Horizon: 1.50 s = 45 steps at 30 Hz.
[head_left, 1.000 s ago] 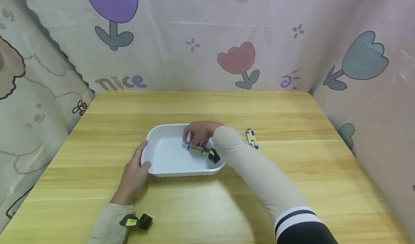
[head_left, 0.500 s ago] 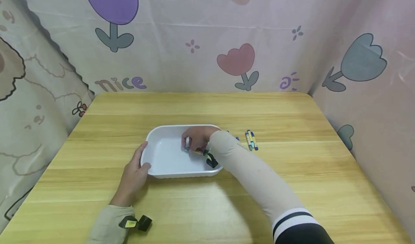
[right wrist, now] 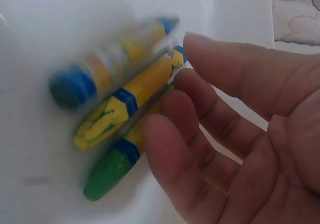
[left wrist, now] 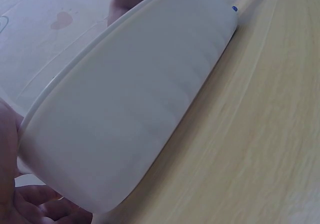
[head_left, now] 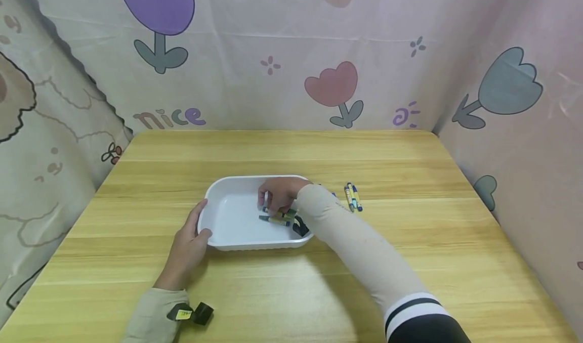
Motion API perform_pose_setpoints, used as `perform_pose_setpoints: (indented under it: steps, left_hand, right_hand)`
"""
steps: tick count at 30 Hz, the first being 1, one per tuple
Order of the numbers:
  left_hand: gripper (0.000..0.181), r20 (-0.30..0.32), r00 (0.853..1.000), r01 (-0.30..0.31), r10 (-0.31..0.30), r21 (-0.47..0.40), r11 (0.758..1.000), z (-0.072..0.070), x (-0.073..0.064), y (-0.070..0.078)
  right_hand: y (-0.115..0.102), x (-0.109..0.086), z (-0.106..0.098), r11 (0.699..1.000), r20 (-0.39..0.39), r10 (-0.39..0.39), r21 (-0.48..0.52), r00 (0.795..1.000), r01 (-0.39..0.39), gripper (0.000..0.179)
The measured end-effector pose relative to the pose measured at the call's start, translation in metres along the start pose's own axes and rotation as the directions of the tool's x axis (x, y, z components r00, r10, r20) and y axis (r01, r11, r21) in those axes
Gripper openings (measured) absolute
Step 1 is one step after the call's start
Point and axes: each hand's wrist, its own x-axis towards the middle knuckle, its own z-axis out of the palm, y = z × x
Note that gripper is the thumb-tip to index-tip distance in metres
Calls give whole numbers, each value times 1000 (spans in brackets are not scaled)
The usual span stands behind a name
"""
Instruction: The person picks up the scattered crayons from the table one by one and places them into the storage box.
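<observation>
Inside the white tray (head_left: 237, 226), floor stretches toward nine o'clock, where the left hand (head_left: 189, 247) grips the edge. Toward three, crayons (right wrist: 142, 86) lie roughly nine-to-three under the right hand (head_left: 280, 193); its fingers (right wrist: 167, 144) curl loosely, parted, seemingly holding none. A sleeve (head_left: 360, 239) partly hides outlying crayons (head_left: 357, 198) on the counter (head_left: 387, 166).

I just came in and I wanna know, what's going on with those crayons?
Someone's left hand holds the left end of a white plastic tray by its rim. The right hand is inside the tray, its fingertips at the crayons lying there; it's hard to tell whether it grips one. More crayons lie outside the tray, on the wooden table to its right, so not all of them are in the tray.
</observation>
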Motion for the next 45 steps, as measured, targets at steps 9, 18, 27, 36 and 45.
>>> perform_pose_setpoints:
  steps: [9,18,27,36,45]
  left_hand:
    - [70,4,1000,3,-3,-9,1000,0,0,1]
    - [71,-1,1000,-4,4,-21,1000,-1,1,2]
    - [71,2,1000,1,-1,-25,1000,-1,1,0]
    - [72,1,1000,3,-3,-17,1000,-1,1,-1]
    - [72,8,1000,6,-6,-19,1000,-1,0,-1]
  right_hand:
    - [2,-5,-9,1000,-24,-11,12,1000,11,19]
    - [8,-23,-37,989,-62,-15,144,998,24,32]
    - [39,-42,-61,973,-134,-36,223,990,66,32]
    - [81,-64,-72,944,-180,10,325,984,50,42]
    - [125,-87,-72,944,-198,112,327,974,-42,42]
